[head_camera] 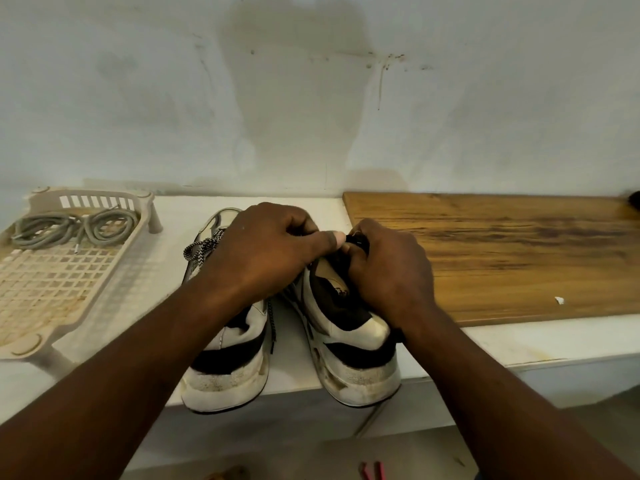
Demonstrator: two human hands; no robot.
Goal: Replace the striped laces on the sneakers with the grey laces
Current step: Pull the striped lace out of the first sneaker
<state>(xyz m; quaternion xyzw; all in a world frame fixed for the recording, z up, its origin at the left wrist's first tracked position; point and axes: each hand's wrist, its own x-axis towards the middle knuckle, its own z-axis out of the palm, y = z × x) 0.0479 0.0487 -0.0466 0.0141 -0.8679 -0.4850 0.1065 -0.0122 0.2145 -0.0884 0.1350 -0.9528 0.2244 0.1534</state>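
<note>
A stained wall point(311, 98) rose behind a white shelf point(485, 344). At the shelf's left end stood a beige slotted tray point(52, 278) with the grey laces point(76, 226) coiled at its far end, well apart from both hands. To the right lay a wooden board point(502, 258) with a small white scrap point(559, 300) on it.

Between tray and board the two sneakers sat side by side, heels toward the camera and jutting over the shelf's front edge. The left forearm crossed above the left sneaker point(228, 372) and hid most of its upper. A striped lace point(201, 252) showed in loops beyond the wrist, and one strand trailed down into the gap between the shoes.

Both hands met over the right sneaker point(356, 368). The left hand point(266, 251) had its fingers curled and its thumb stretched out, pinching at the top of the dark tongue. Whether a lace lay in that pinch could not be told. The right hand point(388, 268) gripped the tongue and collar from the other side, its fingers curled over them and touching the left thumb's tip.
</note>
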